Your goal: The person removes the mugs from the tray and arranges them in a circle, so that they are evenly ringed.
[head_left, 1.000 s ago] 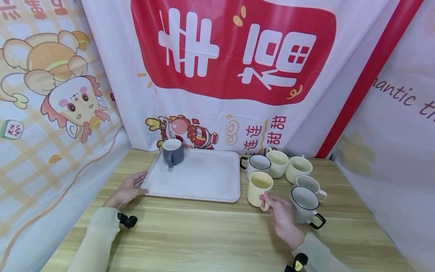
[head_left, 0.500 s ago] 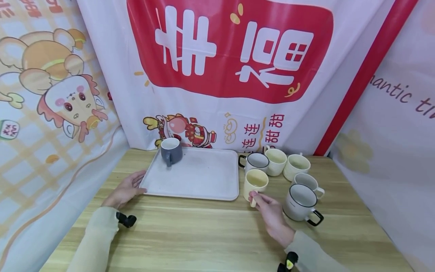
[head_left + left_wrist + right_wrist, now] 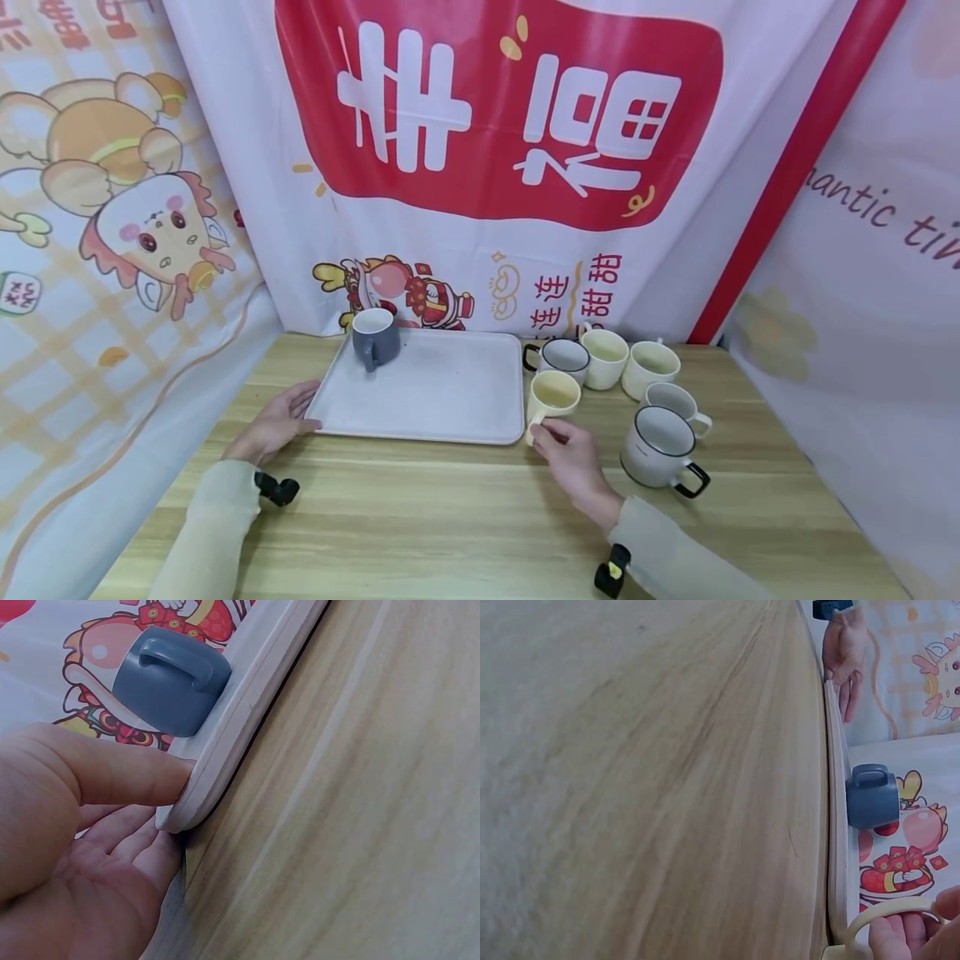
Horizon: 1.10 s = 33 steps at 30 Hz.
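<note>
My right hand point(image 3: 573, 467) grips the handle of a pale yellow mug point(image 3: 553, 398), which is upright just off the tray's right edge. That yellow handle point(image 3: 889, 907) shows at the bottom of the right wrist view, with fingers through and around it. A white rectangular tray point(image 3: 431, 404) lies on the table. At its front left corner rests my left hand point(image 3: 273, 423), fingers fairly straight along the side. In the left wrist view the thumb point(image 3: 142, 772) touches the tray's rim. A blue-grey mug point(image 3: 377, 343) stands on the tray's back left corner.
Right of the tray stand a white mug with black handle point(image 3: 564, 357), two pale cream mugs point(image 3: 604, 367) point(image 3: 649, 377), a white mug point(image 3: 686, 407) and a larger black-rimmed mug point(image 3: 656, 458). Printed cloths point(image 3: 495, 283) hang behind the wooden table point(image 3: 420, 517).
My right hand has carried the yellow mug leftward, away from the black-rimmed mug and towards the tray, its handle swinging round to the left. My left hand stays at the tray corner.
</note>
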### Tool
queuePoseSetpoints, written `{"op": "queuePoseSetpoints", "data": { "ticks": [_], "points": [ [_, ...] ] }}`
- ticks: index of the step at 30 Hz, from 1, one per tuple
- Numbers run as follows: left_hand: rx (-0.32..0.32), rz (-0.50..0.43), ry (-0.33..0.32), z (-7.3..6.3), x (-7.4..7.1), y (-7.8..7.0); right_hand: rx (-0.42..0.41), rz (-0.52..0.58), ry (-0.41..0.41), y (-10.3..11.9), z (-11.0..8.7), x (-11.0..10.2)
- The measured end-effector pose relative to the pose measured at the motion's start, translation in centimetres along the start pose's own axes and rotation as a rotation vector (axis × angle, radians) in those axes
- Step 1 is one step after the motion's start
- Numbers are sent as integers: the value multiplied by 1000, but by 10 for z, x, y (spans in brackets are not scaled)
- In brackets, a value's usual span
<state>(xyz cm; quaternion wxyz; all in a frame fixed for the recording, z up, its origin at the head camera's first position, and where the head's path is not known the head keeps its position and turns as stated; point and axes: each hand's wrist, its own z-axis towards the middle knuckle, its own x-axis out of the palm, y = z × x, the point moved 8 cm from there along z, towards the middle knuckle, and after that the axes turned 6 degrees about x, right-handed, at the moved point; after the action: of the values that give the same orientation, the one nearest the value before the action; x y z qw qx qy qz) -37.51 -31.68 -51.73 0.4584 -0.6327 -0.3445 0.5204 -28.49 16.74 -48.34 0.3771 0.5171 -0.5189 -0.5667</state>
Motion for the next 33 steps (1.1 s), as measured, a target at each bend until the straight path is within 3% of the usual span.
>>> {"op": "queuePoseSetpoints", "data": {
  "ticks": [6, 10, 22, 33],
  "points": [
    [2, -3, 3, 0, 1, 3, -83, -45, -96, 3, 2, 1],
    [3, 5, 4, 0, 2, 4, -88, -39, -127, 0, 0, -2],
    [3, 29, 4, 4, 0, -3, -130, -15, -169, -2, -13, -16],
    [-20, 28, 0, 3, 1, 3, -106, 53, -177, -1, -3, -2]
  ]
}}
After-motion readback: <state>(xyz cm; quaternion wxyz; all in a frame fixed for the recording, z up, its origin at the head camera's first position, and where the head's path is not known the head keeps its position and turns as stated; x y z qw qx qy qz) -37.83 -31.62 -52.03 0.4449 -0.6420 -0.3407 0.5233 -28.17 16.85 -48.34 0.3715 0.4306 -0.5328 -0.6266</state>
